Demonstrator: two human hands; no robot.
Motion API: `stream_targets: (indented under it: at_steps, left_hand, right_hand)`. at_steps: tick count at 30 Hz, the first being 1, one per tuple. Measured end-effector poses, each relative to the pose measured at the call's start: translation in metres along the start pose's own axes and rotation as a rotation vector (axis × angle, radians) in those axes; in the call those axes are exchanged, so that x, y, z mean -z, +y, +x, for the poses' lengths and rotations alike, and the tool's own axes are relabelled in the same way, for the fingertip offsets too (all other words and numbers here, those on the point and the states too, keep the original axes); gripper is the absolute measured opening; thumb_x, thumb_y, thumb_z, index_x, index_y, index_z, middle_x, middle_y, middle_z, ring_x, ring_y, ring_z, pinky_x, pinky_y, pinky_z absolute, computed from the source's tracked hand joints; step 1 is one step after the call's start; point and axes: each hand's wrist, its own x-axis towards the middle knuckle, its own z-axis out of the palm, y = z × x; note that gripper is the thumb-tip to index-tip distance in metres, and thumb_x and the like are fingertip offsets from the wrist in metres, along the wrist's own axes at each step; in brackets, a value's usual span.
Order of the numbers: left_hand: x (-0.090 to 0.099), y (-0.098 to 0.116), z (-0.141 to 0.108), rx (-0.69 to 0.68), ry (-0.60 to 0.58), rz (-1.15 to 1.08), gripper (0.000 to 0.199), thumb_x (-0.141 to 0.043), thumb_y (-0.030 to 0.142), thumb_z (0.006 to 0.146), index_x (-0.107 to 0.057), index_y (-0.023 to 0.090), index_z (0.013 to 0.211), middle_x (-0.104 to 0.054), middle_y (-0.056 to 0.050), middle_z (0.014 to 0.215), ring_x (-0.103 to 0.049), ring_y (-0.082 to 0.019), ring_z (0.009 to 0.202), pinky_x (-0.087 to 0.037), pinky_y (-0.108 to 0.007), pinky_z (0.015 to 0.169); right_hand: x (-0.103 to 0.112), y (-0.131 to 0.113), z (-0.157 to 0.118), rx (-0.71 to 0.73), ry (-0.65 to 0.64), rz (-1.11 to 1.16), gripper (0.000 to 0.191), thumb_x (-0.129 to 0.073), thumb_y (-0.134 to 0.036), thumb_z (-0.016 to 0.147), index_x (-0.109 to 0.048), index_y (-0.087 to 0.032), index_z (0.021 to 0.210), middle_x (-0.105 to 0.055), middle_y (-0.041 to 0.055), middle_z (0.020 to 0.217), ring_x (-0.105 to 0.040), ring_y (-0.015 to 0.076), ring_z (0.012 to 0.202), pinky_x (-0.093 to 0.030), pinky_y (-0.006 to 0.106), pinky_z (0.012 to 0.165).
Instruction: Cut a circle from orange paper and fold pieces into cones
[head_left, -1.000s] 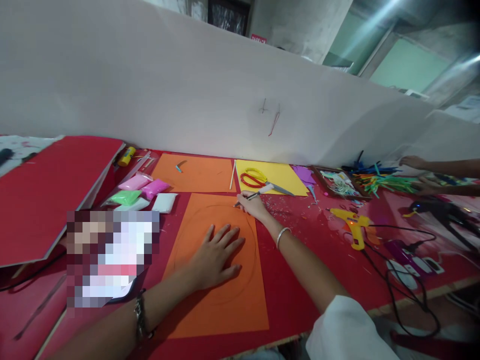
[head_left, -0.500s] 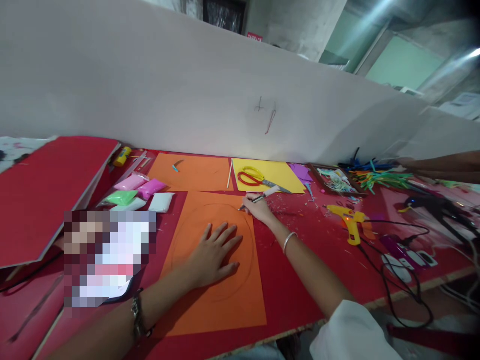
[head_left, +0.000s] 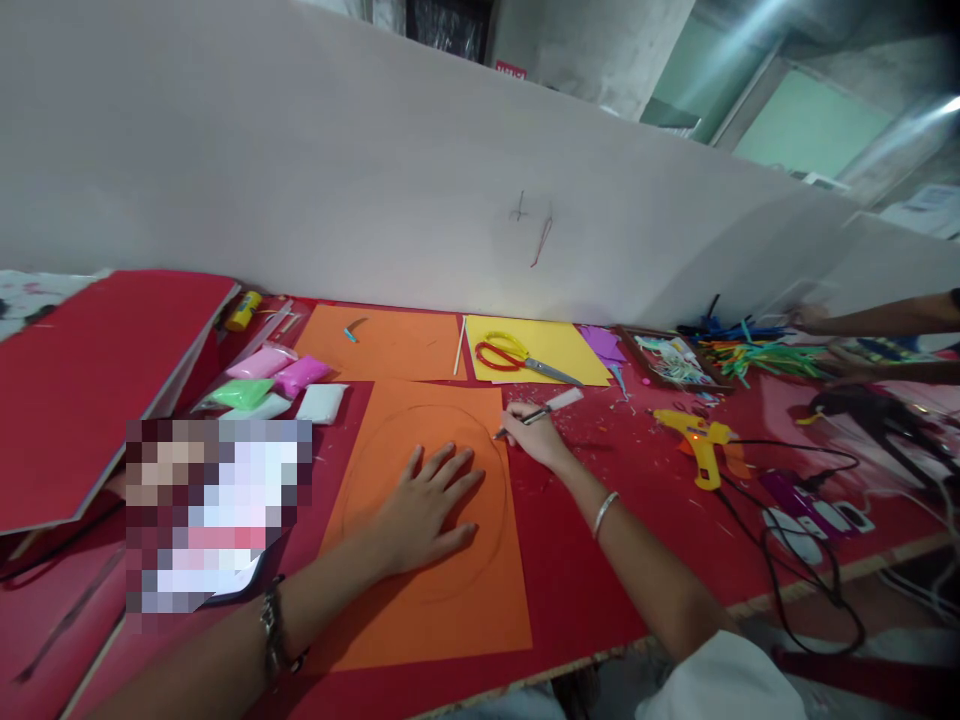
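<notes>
An orange sheet of paper (head_left: 450,630) lies on the red table with a large, faint oval drawn on it. Flat on the middle of the sheet rests my left hand (head_left: 427,510), its fingers spread and holding nothing. My right hand (head_left: 534,432) is closed around a pen (head_left: 534,415) with a pale end piece. The pen's tip is at the sheet's upper right edge, close to the oval line. Beyond the sheet, scissors (head_left: 525,362) with red and yellow handles lie on yellow paper (head_left: 581,350).
A yellow glue gun (head_left: 703,445) with a black cord lies at right, near a purple power strip (head_left: 806,505). Left are packets of coloured clay (head_left: 300,376), a blurred-out phone (head_left: 232,530) and a red board (head_left: 112,380). Another person's arms (head_left: 892,318) reach in at far right.
My right hand has moved right and slightly nearer with the pen, down along the oval's right side. My left hand stays put. Another person's arms have shifted at far right.
</notes>
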Motion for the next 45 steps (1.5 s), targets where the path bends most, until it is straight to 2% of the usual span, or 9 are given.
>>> stream_targets:
  at_steps: [8, 15, 30, 32, 35, 37, 41, 43, 45]
  left_hand:
    - [-0.002, 0.000, 0.001, 0.001, -0.002, 0.015, 0.055, -0.036, 0.049, 0.083, -0.032, 0.026, 0.133, -0.026, -0.007, 0.144, -0.020, -0.030, 0.131, -0.014, -0.059, 0.101]
    - [0.001, 0.002, 0.002, 0.008, -0.017, 0.010, 0.055, -0.036, 0.050, 0.083, -0.034, 0.025, 0.133, -0.027, -0.007, 0.143, -0.019, -0.031, 0.131, -0.013, -0.059, 0.101]
    - [-0.001, 0.002, 0.001, 0.004, 0.011, -0.022, 0.055, -0.039, 0.048, 0.083, -0.035, 0.025, 0.132, -0.029, -0.009, 0.142, -0.021, -0.032, 0.130, -0.012, -0.059, 0.101]
    - [0.000, 0.002, 0.000, 0.004, 0.012, -0.022, 0.055, -0.039, 0.048, 0.083, -0.035, 0.024, 0.132, -0.029, -0.009, 0.142, -0.020, -0.032, 0.130, -0.012, -0.059, 0.101]
    - [-0.001, 0.003, 0.001, 0.015, 0.009, -0.018, 0.055, -0.039, 0.049, 0.083, -0.035, 0.024, 0.132, -0.030, -0.009, 0.142, -0.020, -0.032, 0.130, -0.012, -0.058, 0.101]
    - [-0.004, 0.004, 0.002, 0.035, 0.017, -0.011, 0.054, -0.038, 0.049, 0.083, -0.035, 0.026, 0.132, -0.029, -0.008, 0.142, -0.021, -0.032, 0.130, -0.012, -0.059, 0.101]
    - [-0.009, 0.009, 0.007, 0.108, 0.066, 0.013, 0.052, -0.037, 0.050, 0.084, -0.036, 0.027, 0.131, -0.031, -0.008, 0.142, -0.023, -0.031, 0.129, -0.010, -0.060, 0.100]
    - [-0.002, 0.011, 0.007, 0.124, 0.097, 0.034, 0.051, -0.036, 0.050, 0.085, -0.037, 0.025, 0.130, -0.032, -0.008, 0.141, -0.024, -0.029, 0.128, -0.009, -0.056, 0.103]
    - [0.013, 0.010, -0.001, 0.136, 0.130, 0.062, 0.048, -0.032, 0.046, 0.088, -0.037, 0.025, 0.130, -0.037, -0.006, 0.138, -0.026, -0.027, 0.128, -0.009, -0.052, 0.105]
  right_hand:
    - [0.003, 0.006, -0.027, -0.063, -0.052, 0.032, 0.028, -0.042, -0.028, 0.078, -0.047, -0.018, 0.053, -0.045, -0.0050, 0.042, -0.040, 0.0082, 0.040, -0.029, 0.019, 0.041]
    - [0.004, -0.003, -0.054, -0.088, -0.066, 0.016, 0.030, -0.043, -0.027, 0.078, -0.043, -0.018, 0.049, -0.044, -0.0045, 0.043, -0.043, 0.0087, 0.043, -0.030, 0.020, 0.044]
    - [-0.015, -0.017, -0.119, -0.107, -0.020, 0.025, 0.032, -0.043, -0.027, 0.081, -0.041, -0.019, 0.050, -0.042, -0.0048, 0.044, -0.042, 0.0089, 0.044, -0.031, 0.020, 0.045]
    - [-0.015, -0.023, -0.125, -0.122, -0.119, 0.068, 0.030, -0.045, -0.027, 0.080, -0.045, -0.018, 0.051, -0.045, -0.0042, 0.046, -0.045, 0.0088, 0.045, -0.032, 0.019, 0.045]
    - [-0.010, -0.031, -0.129, -0.221, -0.420, 0.254, 0.026, -0.048, -0.031, 0.080, -0.052, -0.017, 0.059, -0.051, -0.0032, 0.047, -0.046, 0.0079, 0.040, -0.033, 0.018, 0.040]
    - [-0.006, -0.034, -0.128, -0.241, -0.490, 0.386, 0.022, -0.051, -0.034, 0.078, -0.055, -0.017, 0.064, -0.055, -0.0027, 0.050, -0.046, 0.0070, 0.038, -0.033, 0.018, 0.038]
    - [-0.004, -0.040, -0.120, -0.144, -0.361, 0.460, 0.014, -0.057, -0.032, 0.076, -0.058, -0.017, 0.077, -0.064, 0.0014, 0.070, -0.059, 0.0100, 0.056, -0.042, 0.019, 0.050]
    - [-0.007, -0.042, -0.117, -0.091, -0.319, 0.373, 0.015, -0.052, -0.030, 0.080, -0.060, -0.019, 0.087, -0.066, 0.0045, 0.085, -0.063, 0.0137, 0.074, -0.047, 0.023, 0.062]
    - [-0.010, -0.041, -0.117, -0.035, -0.251, 0.212, 0.019, -0.046, -0.028, 0.083, -0.062, -0.021, 0.091, -0.067, 0.0053, 0.093, -0.062, 0.0167, 0.085, -0.047, 0.028, 0.075]
